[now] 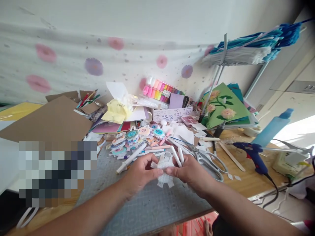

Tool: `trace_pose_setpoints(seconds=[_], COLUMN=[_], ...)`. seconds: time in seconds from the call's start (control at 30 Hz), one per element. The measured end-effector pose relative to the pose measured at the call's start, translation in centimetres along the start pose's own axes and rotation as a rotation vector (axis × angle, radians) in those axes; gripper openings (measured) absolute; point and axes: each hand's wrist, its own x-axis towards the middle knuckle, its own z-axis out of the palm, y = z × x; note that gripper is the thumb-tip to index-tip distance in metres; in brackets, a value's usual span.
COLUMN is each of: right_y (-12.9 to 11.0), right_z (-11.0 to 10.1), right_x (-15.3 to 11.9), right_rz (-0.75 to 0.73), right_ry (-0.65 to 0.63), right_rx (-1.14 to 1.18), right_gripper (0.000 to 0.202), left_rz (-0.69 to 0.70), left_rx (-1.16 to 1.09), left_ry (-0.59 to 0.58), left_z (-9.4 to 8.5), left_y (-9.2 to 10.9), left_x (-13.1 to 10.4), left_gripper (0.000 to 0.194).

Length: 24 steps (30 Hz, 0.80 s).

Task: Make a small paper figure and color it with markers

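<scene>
My left hand (140, 170) and my right hand (191, 172) pinch a small white cutout (165, 179) between thumbs and fingers. It has a textured surface, a loop at its top and short tabs at its sides and bottom; its material is unclear. Two white pens (180, 154) stick up between the fingers of my right hand. Below the hands lies a grey cutting mat (118, 203). Just beyond the hands, several markers (131, 159) lie in front of a pile of coloured paper cutouts (133, 135). Large scissors (205, 160) rest close to my right hand.
A blue glue gun (253, 155) and a light blue bottle (275, 127) are at the right. Brown cardboard (49, 121) covers the left back. A colour set (162, 90) stands behind the pile. Pipe cleaners (251, 46) hang at the upper right. A blurred patch hides the left side.
</scene>
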Motion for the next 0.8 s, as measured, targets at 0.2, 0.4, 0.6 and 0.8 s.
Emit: trace_pose_setpoints(seconds=[0.2, 0.4, 0.6, 0.8], right_y=[0.4, 0.4, 0.6, 0.7], right_z=[-1.2, -1.7, -1.0, -1.1], right_x=[0.1, 0.0, 0.4, 0.5], right_rz=[0.040, 0.019, -0.027, -0.010], right_ry=[0.092, 0.102, 0.091, 0.101], right_rx=[0.046, 0.059, 0.011, 0.041], right_gripper=[0.042, 0.040, 0.033, 0.029], left_rz=[-0.019, -0.044, -0.054, -0.064], left_rx=[-0.081, -0.111, -0.093, -0.067], left_ry=[0.035, 0.036, 0.024, 0.002], left_z=[-0.2, -0.2, -0.1, -0.2], left_y=[0.0, 0.0, -0.1, -0.3], left_x=[0.3, 0.3, 0.2, 0.4], left_gripper=[0.026, 0.025, 0.027, 0.027])
